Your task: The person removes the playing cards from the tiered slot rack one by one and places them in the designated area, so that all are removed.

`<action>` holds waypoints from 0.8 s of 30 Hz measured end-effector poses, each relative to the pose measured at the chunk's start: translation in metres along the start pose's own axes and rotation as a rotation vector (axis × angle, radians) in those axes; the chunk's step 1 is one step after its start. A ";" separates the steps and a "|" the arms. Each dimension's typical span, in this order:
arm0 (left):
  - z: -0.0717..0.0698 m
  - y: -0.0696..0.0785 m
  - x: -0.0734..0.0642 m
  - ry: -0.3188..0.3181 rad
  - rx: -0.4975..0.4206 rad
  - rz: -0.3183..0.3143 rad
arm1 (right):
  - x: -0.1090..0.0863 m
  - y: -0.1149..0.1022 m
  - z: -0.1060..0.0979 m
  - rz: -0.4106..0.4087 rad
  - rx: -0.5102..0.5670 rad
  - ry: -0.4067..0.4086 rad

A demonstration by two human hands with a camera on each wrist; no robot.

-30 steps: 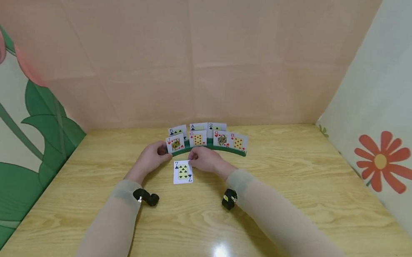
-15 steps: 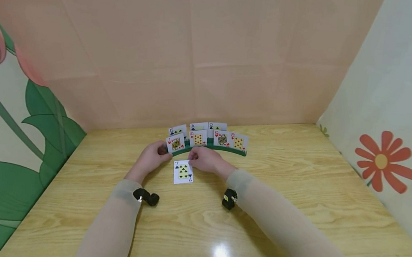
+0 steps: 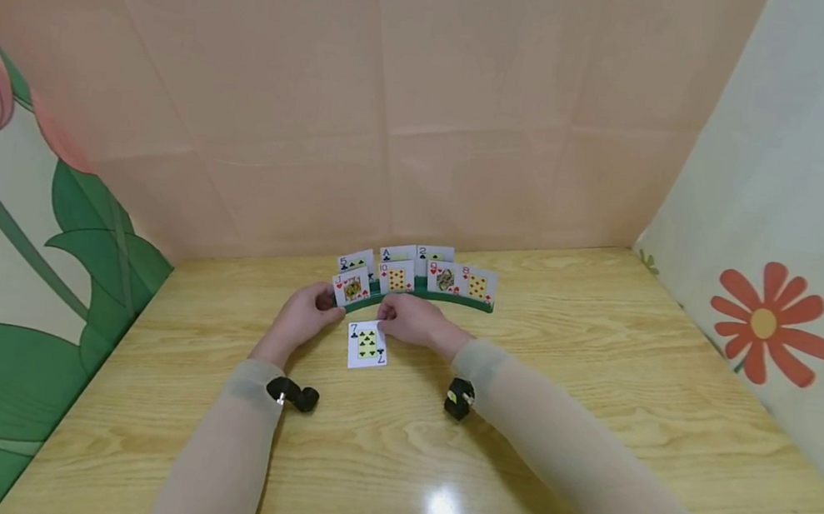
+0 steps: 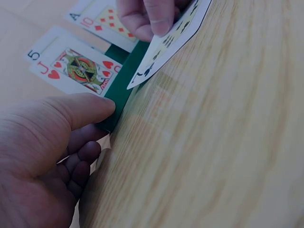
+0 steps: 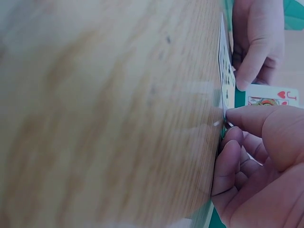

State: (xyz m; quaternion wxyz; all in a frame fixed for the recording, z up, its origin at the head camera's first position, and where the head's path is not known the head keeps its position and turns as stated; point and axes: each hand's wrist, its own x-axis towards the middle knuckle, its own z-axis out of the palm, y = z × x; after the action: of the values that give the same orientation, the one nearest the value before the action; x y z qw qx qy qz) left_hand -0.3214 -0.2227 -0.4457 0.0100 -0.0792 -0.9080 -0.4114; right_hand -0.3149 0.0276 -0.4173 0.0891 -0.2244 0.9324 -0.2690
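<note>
My left hand [image 3: 303, 314] grips the left end of a curved green card holder [image 3: 453, 298], its thumb lying on the front edge. With my right hand [image 3: 416, 319] I pinch the top right corner of a seven of clubs [image 3: 367, 346], held in front of the holder. In the left wrist view this playing card [image 4: 178, 40] is tilted, one corner close to the table. A jack of hearts [image 3: 352, 287] stands in the holder beside my left thumb. To its right stands a ten of diamonds [image 3: 397, 275], just behind my right fingers.
The holder's front row also has a queen of hearts [image 3: 444, 278] and an eight of diamonds [image 3: 478, 284]. Behind stand a five [image 3: 356, 259], an ace [image 3: 398, 252] and a two [image 3: 435, 254], partly covered. A pink cloth wall [image 3: 426, 124] rises behind the wooden table [image 3: 374, 471].
</note>
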 end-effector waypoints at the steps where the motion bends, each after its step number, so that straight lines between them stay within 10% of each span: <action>1: 0.000 0.000 0.000 0.001 -0.002 -0.001 | 0.000 0.000 0.000 -0.001 -0.002 0.000; 24: 0.000 0.003 -0.003 0.003 -0.009 0.005 | -0.001 0.000 0.001 -0.002 -0.016 0.006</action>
State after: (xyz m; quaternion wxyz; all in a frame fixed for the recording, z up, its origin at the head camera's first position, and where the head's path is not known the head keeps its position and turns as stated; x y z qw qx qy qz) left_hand -0.3178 -0.2207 -0.4440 0.0118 -0.0811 -0.9059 -0.4155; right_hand -0.3143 0.0279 -0.4180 0.0841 -0.2251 0.9346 -0.2624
